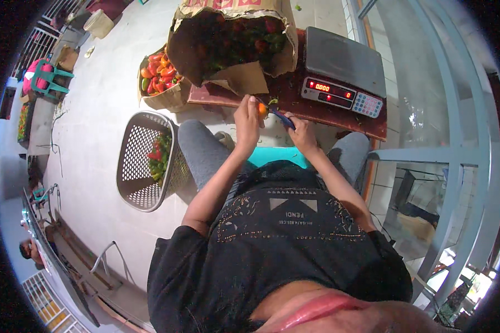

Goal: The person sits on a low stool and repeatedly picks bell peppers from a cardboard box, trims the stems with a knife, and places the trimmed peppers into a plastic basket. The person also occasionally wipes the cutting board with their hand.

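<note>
My left hand is closed around an orange pepper, whose green stem end points right. In my right hand is a pair of dark blue scissors; their tips meet the pepper near its stem, though the blades are too small to make out clearly. Just beyond my hands, a large brown paper bag lies tipped with its mouth towards me, and dark green and red peppers show in its shade. Both hands are above my lap, close to the near edge of a dark red low table.
A digital scale occupies the table's right side. Left of the table, a smaller paper bag holds red and orange peppers. A grey plastic basket with green and red peppers stands by my left knee. A metal-framed glass partition runs along the right.
</note>
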`<state>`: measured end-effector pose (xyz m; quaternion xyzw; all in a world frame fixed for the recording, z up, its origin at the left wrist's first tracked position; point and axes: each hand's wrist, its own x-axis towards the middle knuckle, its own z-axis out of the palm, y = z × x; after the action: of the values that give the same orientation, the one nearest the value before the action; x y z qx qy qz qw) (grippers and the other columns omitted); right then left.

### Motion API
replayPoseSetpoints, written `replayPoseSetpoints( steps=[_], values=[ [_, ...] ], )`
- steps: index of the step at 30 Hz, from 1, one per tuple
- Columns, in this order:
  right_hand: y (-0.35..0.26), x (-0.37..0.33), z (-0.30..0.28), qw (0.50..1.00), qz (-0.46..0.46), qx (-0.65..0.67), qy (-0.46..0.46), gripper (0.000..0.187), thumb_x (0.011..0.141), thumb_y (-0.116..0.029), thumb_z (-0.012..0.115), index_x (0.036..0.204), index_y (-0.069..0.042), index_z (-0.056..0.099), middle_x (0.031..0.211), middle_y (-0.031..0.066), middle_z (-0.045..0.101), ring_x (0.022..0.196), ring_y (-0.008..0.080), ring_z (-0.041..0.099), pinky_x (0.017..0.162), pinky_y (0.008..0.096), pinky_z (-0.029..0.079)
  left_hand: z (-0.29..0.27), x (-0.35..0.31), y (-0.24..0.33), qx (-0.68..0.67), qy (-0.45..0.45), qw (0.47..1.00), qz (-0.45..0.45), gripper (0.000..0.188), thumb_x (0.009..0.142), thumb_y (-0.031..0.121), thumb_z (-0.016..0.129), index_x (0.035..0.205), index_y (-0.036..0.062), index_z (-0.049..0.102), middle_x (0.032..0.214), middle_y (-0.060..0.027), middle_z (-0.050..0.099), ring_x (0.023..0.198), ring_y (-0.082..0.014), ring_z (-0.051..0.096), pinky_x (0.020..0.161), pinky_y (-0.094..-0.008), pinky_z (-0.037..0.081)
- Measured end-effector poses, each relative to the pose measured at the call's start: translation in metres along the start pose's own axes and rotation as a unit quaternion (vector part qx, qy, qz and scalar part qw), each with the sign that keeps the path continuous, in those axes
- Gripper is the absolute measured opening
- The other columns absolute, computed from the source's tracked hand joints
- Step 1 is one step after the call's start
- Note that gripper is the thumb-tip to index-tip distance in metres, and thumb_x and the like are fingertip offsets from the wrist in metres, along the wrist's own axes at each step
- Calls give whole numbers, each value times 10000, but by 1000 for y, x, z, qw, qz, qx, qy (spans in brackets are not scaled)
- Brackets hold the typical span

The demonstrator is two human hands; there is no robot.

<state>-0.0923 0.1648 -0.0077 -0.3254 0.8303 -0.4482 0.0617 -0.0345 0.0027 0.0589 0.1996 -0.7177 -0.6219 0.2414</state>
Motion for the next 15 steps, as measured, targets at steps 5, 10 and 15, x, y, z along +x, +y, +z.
replayPoseSetpoints(
  steps=[5, 10, 15],
  values=[
    [36, -13, 16, 996, 33, 76, -38, 253, 863, -201, 560, 1036, -19, 590, 885, 191, 630, 832, 359, 606, 739, 400, 465, 0, -4, -7, -85, 4, 995, -48, 389, 978, 335, 386, 769, 24, 488, 601, -6, 456, 458, -82, 390, 406, -248, 313],
    [91, -63, -3, 983, 178, 26, -35, 356, 898, -334, 515, 803, -3, 602, 710, 124, 598, 692, 232, 599, 660, 353, 450, -27, 22, 27, -115, -10, 992, 47, 352, 974, 330, 384, 801, 52, 512, 625, -9, 470, 440, -72, 404, 400, -226, 321],
    [67, -53, -39, 990, 107, 61, 65, 340, 895, -318, 544, 827, 12, 594, 667, 162, 588, 626, 296, 586, 604, 378, 438, -131, 52, -76, -88, 113, 979, -147, 468, 939, 447, 349, 969, 58, 608, 811, -48, 565, 753, -149, 532, 639, -291, 432]
  ],
)
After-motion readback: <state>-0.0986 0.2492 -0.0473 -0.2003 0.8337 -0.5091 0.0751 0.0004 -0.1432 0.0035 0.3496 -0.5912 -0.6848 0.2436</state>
